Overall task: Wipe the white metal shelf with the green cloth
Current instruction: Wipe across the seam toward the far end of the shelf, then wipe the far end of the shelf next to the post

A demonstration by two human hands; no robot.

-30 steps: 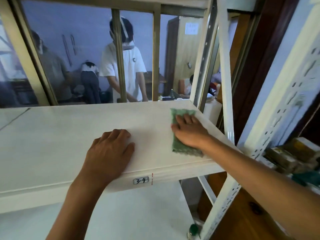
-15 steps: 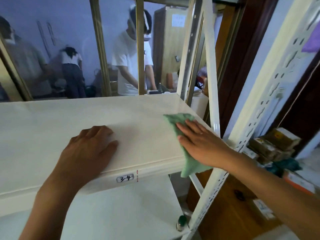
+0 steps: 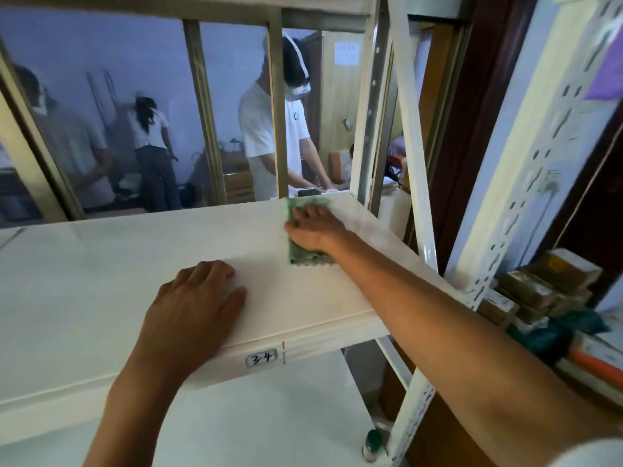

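Observation:
The white metal shelf (image 3: 101, 281) spans the view at chest height, with a "3-4" label (image 3: 265, 358) on its front edge. A green cloth (image 3: 303, 256) lies flat on the shelf's far right part, near the back edge. My right hand (image 3: 315, 230) presses down on the cloth with fingers spread, covering its middle. My left hand (image 3: 192, 311) rests palm down on the bare shelf near the front edge, holding nothing.
White perforated uprights (image 3: 505, 210) frame the shelf's right side. A lower white shelf (image 3: 253, 426) carries a small green-capped bottle (image 3: 372, 444). Stacked boxes (image 3: 546, 284) sit at the right. Behind a window, people (image 3: 276, 129) stand in another room.
My right hand has slid the green cloth from the front right edge, where it hung over, back to the far part of the shelf. The left hand stays put.

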